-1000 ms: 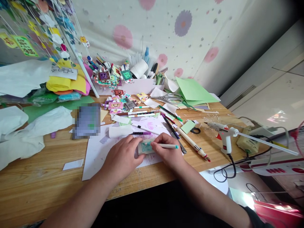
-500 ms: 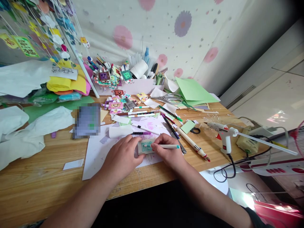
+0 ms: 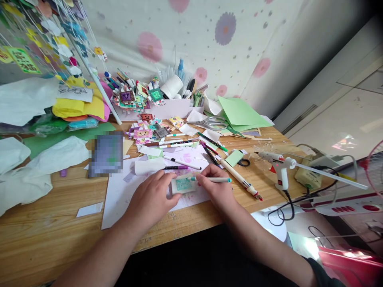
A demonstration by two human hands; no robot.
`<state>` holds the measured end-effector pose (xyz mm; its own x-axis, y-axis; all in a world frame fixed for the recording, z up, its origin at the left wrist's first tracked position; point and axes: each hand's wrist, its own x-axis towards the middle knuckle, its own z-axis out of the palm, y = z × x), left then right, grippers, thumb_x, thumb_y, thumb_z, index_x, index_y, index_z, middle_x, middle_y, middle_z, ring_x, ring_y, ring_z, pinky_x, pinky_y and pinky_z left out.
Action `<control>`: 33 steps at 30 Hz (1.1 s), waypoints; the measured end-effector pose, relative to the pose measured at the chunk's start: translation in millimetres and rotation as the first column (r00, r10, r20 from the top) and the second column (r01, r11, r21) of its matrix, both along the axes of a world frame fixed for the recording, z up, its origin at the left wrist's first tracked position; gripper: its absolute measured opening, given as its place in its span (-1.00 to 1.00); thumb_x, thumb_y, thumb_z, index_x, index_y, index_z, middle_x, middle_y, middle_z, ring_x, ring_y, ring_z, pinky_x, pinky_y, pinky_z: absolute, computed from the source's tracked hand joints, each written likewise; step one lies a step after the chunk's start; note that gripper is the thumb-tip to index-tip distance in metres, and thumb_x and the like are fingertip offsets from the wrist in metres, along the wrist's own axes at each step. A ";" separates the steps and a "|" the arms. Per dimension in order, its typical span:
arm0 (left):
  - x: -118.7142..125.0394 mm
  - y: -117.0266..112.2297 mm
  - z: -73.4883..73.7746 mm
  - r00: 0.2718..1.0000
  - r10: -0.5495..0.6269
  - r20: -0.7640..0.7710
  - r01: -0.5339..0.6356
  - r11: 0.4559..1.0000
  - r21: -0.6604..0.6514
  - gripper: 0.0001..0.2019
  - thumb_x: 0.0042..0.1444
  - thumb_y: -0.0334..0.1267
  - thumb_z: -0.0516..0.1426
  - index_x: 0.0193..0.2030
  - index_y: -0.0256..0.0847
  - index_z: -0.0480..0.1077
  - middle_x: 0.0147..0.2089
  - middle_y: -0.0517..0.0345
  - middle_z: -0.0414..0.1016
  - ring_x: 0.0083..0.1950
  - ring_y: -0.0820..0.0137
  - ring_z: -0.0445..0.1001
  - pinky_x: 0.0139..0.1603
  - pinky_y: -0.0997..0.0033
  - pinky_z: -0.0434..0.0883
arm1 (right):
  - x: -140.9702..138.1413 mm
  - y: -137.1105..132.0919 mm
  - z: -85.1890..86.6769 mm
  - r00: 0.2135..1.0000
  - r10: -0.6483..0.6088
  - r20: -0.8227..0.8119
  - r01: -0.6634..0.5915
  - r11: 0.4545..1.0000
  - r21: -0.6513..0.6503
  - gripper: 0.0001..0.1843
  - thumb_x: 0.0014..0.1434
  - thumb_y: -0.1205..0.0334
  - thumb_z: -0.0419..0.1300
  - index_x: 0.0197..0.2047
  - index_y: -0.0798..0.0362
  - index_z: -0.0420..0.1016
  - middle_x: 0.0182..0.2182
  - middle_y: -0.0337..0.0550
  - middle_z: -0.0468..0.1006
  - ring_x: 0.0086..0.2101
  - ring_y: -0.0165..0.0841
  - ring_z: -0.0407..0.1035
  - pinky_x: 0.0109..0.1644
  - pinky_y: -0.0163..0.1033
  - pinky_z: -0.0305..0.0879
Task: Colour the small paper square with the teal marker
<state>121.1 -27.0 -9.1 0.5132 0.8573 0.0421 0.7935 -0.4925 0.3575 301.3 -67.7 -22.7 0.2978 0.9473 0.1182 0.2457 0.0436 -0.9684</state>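
A small white card (image 3: 184,185) with a teal coloured patch lies on a large white sheet of paper (image 3: 115,205) marked with pink and purple smudges. My left hand (image 3: 151,193) grips the card's left end between thumb and fingers. Pinched in my right hand (image 3: 218,188) is a white marker with teal ends (image 3: 221,180). Its tip is at the upper right of the teal patch. Just beyond my fingers lie a purple-and-black pen (image 3: 176,168) and a white pen with a black tip (image 3: 182,162).
Several pens and decorated paper pieces (image 3: 143,134) spread behind the sheet. Scissors (image 3: 211,122) lie by green paper (image 3: 239,113). A hot glue gun (image 3: 279,167) with its cord stands at the right. A blurred-out dark rectangle (image 3: 107,153) and white cloth-like material (image 3: 62,159) are at the left.
The marker in my right hand has moved right across the card, uncovering more of the teal patch. My left hand keeps its grip. The whole view has shifted slightly.
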 end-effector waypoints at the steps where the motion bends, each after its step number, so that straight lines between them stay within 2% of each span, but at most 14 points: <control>1: 0.2 0.1 -0.3 1.000 0.001 0.001 -0.001 1.000 0.005 -0.63 0.04 -0.19 0.18 0.03 -0.14 0.40 -0.04 0.05 0.47 0.01 0.15 0.44 0.00 0.17 0.39 | 0.8 -0.2 0.1 1.000 0.010 -0.003 -0.010 1.000 -0.004 -0.78 -0.01 0.15 0.24 -0.56 0.00 0.31 -0.64 -0.29 0.42 -0.59 -0.40 0.24 -0.49 -0.30 0.16; 3: 0.6 0.3 -0.9 1.000 -0.002 0.000 0.002 1.000 0.012 -0.63 0.04 -0.19 0.18 0.02 -0.15 0.41 -0.05 0.05 0.47 0.00 0.15 0.45 -0.01 0.17 0.39 | 2.3 -0.6 0.0 1.000 0.031 0.005 -0.031 0.999 -0.008 -0.79 -0.01 0.15 0.24 -0.56 0.00 0.32 -0.64 -0.28 0.43 -0.59 -0.40 0.24 -0.49 -0.29 0.15; 7: 1.4 0.6 -0.7 1.000 0.003 -0.010 -0.003 1.000 0.009 -0.63 0.04 -0.18 0.18 0.03 -0.13 0.41 -0.03 0.05 0.47 0.02 0.14 0.44 0.00 0.16 0.39 | 5.2 -1.7 -0.9 1.000 -0.013 -0.010 0.013 1.000 -0.005 -0.78 -0.01 0.17 0.23 -0.58 0.00 0.30 -0.65 -0.28 0.42 -0.60 -0.40 0.22 -0.50 -0.29 0.11; 11: 1.3 0.4 0.4 1.000 0.001 -0.011 -0.001 1.000 0.007 -0.62 0.04 -0.18 0.18 0.03 -0.15 0.41 -0.04 0.04 0.47 0.01 0.13 0.45 -0.01 0.15 0.39 | 7.7 -3.5 -2.3 0.998 0.050 -0.042 -0.051 0.999 -0.009 -0.79 -0.01 0.17 0.24 -0.57 0.00 0.31 -0.64 -0.28 0.43 -0.60 -0.41 0.23 -0.51 -0.30 0.11; 20: 1.3 0.2 1.2 1.000 0.004 0.011 -0.004 1.000 0.001 -0.63 0.03 -0.20 0.18 0.02 -0.14 0.42 -0.05 0.04 0.47 -0.01 0.15 0.45 -0.03 0.17 0.40 | 7.1 -2.8 -0.6 0.998 0.041 -0.039 -0.041 0.999 0.007 -0.79 -0.02 0.18 0.24 -0.58 0.00 0.32 -0.65 -0.28 0.45 -0.60 -0.41 0.25 -0.51 -0.30 0.15; 25: 0.3 0.5 1.5 1.000 -0.007 -0.009 0.008 1.000 0.009 -0.63 0.04 -0.21 0.20 0.02 -0.16 0.41 -0.09 0.04 0.47 -0.06 0.16 0.46 -0.08 0.20 0.40 | 6.5 -4.5 -1.5 0.996 0.076 -0.046 -0.077 0.997 -0.023 -0.79 -0.03 0.18 0.24 -0.58 0.00 0.31 -0.66 -0.29 0.43 -0.63 -0.42 0.22 -0.54 -0.31 0.11; 33: 0.5 0.5 2.2 1.000 -0.001 -0.023 0.001 1.000 0.005 -0.62 0.05 -0.20 0.18 0.04 -0.17 0.40 -0.06 0.03 0.46 -0.04 0.17 0.46 -0.05 0.21 0.39 | 9.0 -2.3 -4.1 0.999 0.018 -0.038 -0.018 1.000 -0.008 -0.78 0.01 0.16 0.23 -0.57 -0.01 0.31 -0.65 -0.28 0.44 -0.60 -0.39 0.25 -0.49 -0.28 0.14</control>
